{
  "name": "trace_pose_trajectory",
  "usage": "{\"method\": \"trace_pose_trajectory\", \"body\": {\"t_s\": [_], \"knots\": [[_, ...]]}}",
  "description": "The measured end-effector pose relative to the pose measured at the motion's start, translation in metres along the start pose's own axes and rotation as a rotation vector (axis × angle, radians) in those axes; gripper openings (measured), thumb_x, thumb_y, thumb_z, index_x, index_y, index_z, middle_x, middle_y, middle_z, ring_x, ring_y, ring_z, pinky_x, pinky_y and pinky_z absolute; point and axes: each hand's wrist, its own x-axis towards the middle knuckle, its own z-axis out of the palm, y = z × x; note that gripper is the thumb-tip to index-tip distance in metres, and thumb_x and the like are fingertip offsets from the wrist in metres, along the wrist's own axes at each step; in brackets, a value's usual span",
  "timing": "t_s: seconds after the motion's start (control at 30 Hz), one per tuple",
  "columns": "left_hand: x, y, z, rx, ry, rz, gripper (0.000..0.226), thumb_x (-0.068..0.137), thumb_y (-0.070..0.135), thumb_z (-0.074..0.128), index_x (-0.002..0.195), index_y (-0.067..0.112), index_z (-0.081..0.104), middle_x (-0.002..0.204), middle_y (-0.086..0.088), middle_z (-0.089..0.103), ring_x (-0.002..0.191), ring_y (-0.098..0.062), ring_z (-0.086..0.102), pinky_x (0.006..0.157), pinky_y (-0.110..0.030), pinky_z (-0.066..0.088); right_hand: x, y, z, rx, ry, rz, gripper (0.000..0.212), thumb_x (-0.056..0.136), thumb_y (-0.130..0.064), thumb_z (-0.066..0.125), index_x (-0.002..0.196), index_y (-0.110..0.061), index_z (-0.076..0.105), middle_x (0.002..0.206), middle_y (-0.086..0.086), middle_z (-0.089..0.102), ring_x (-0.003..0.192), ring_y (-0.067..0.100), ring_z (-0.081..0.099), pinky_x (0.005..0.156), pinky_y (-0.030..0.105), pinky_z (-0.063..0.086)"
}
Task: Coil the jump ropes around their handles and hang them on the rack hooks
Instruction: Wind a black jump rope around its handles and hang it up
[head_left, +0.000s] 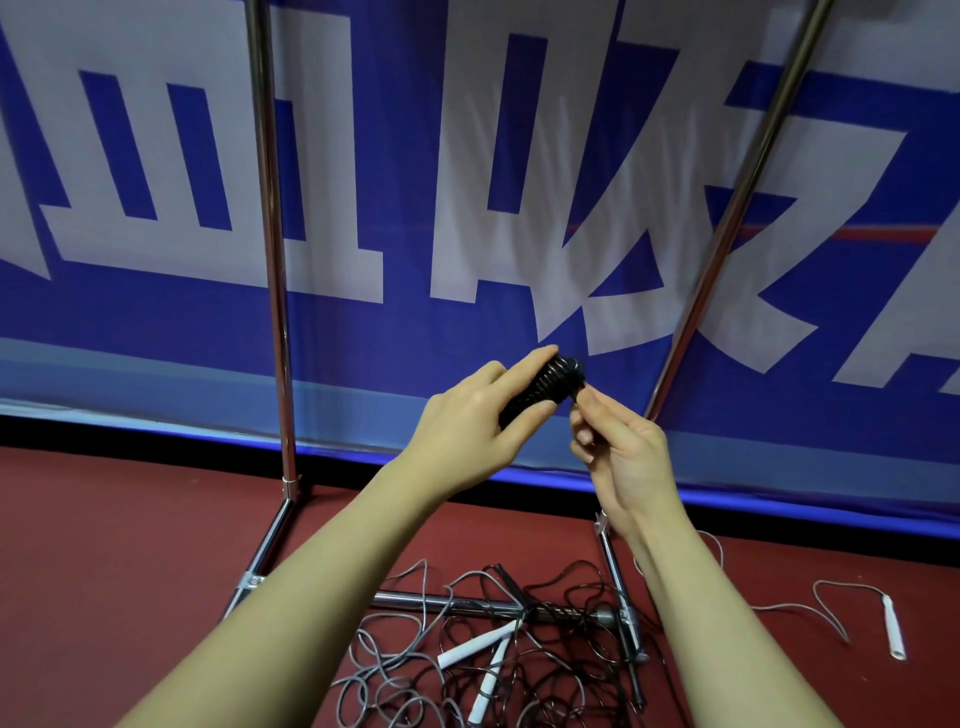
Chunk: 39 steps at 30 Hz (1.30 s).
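Observation:
A black jump rope (550, 384) is wound in tight coils around its black handles, held up at chest height between the rack's poles. My left hand (478, 415) grips the bundle from the left, fingers and thumb curled round it. My right hand (618, 441) pinches the rope's end at the bundle's right tip. On the floor below lies a tangle of loose ropes (519, 654), grey and black, with two white handles (475, 649) among them. The rack's hooks are out of view.
Two chrome rack poles (270, 234) (727, 218) rise left and right; the rack's base bar (415, 600) lies on the red floor. Another grey rope with a white handle (894, 634) lies at the right. A blue and white banner (467, 182) stands behind.

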Motion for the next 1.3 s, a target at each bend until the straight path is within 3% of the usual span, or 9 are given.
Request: {"method": "trace_pose_trajectory", "body": {"t_s": [0.13, 0.3, 0.47, 0.6, 0.7, 0.9, 1.03, 1.17, 1.3], "knots": [[0.004, -0.002, 0.005, 0.348, 0.194, 0.169, 0.064, 0.083, 0.057, 0.046, 0.140, 0.030, 0.040, 0.093, -0.005, 0.050, 0.066, -0.020, 0.048, 0.044, -0.028, 0.041, 0.000, 0.000, 0.001, -0.067, 0.013, -0.001, 0.014, 0.087, -0.009, 0.059, 0.097, -0.005, 0.069, 0.062, 0.000, 0.055, 0.052, 0.007, 0.040, 0.043, 0.017, 0.028], [0.006, -0.003, 0.004, 0.518, 0.370, 0.275, 0.048, 0.089, 0.036, 0.049, 0.136, 0.026, 0.042, 0.080, -0.009, 0.051, 0.061, -0.025, 0.042, 0.052, -0.028, 0.027, 0.003, 0.000, 0.004, -0.037, -0.082, 0.044, 0.027, 0.096, -0.003, 0.046, 0.119, -0.003, 0.061, 0.077, 0.002, 0.057, 0.061, 0.008, 0.043, 0.050, 0.019, 0.036], [0.003, -0.003, -0.001, 0.474, 0.390, 0.291, 0.047, 0.089, 0.026, 0.058, 0.133, 0.034, 0.044, 0.082, -0.010, 0.050, 0.063, -0.025, 0.042, 0.048, -0.026, 0.026, 0.001, -0.003, 0.004, -0.063, -0.166, 0.123, 0.031, 0.089, -0.017, 0.055, 0.119, -0.017, 0.063, 0.076, -0.005, 0.061, 0.059, 0.008, 0.046, 0.052, 0.020, 0.039], [0.002, -0.005, 0.003, 0.442, 0.347, 0.242, 0.041, 0.091, 0.037, 0.047, 0.132, 0.035, 0.043, 0.080, -0.010, 0.048, 0.062, -0.026, 0.044, 0.043, -0.026, 0.028, 0.003, -0.003, 0.007, 0.027, 0.018, 0.134, 0.010, 0.088, -0.001, 0.059, 0.096, -0.003, 0.063, 0.070, 0.003, 0.054, 0.051, 0.008, 0.044, 0.045, 0.018, 0.037], [-0.001, -0.005, 0.010, 0.409, 0.295, 0.189, 0.042, 0.091, 0.041, 0.043, 0.133, 0.035, 0.042, 0.079, -0.008, 0.047, 0.062, -0.025, 0.046, 0.042, -0.024, 0.027, 0.005, -0.001, 0.007, 0.074, 0.134, 0.023, 0.014, 0.085, 0.009, 0.059, 0.091, -0.002, 0.064, 0.070, 0.002, 0.057, 0.052, 0.008, 0.043, 0.046, 0.016, 0.036], [0.001, 0.006, 0.009, 0.261, 0.199, -0.012, 0.051, 0.094, 0.050, 0.031, 0.145, 0.047, 0.032, 0.087, -0.001, 0.034, 0.072, -0.022, 0.041, 0.049, -0.029, 0.034, 0.001, 0.002, 0.015, 0.007, 0.016, -0.073, 0.018, 0.089, 0.005, 0.056, 0.097, -0.004, 0.068, 0.070, 0.000, 0.065, 0.052, 0.008, 0.043, 0.053, 0.018, 0.042], [-0.001, 0.005, 0.011, 0.177, 0.155, -0.057, 0.050, 0.098, 0.040, 0.048, 0.146, 0.036, 0.037, 0.088, -0.003, 0.036, 0.071, -0.019, 0.036, 0.055, -0.032, 0.034, 0.000, -0.001, 0.010, -0.024, 0.025, -0.075, 0.020, 0.088, 0.006, 0.056, 0.100, -0.004, 0.069, 0.075, 0.002, 0.067, 0.054, 0.009, 0.045, 0.055, 0.018, 0.045], [0.000, -0.002, 0.012, 0.145, 0.241, 0.003, 0.050, 0.093, 0.046, 0.039, 0.139, 0.032, 0.050, 0.081, -0.001, 0.038, 0.059, -0.016, 0.036, 0.047, -0.027, 0.032, -0.002, -0.002, 0.010, -0.010, 0.011, -0.043, 0.024, 0.091, 0.006, 0.053, 0.103, -0.006, 0.069, 0.069, 0.003, 0.058, 0.057, 0.010, 0.050, 0.061, 0.019, 0.048], [0.000, 0.001, 0.009, -0.013, 0.187, 0.011, 0.054, 0.092, 0.050, 0.037, 0.143, 0.035, 0.043, 0.085, -0.001, 0.044, 0.064, -0.017, 0.044, 0.056, -0.034, 0.046, 0.000, -0.002, 0.011, 0.061, 0.120, -0.018, 0.016, 0.089, 0.007, 0.056, 0.093, -0.005, 0.066, 0.068, 0.001, 0.064, 0.060, 0.011, 0.057, 0.058, 0.019, 0.051]]}}
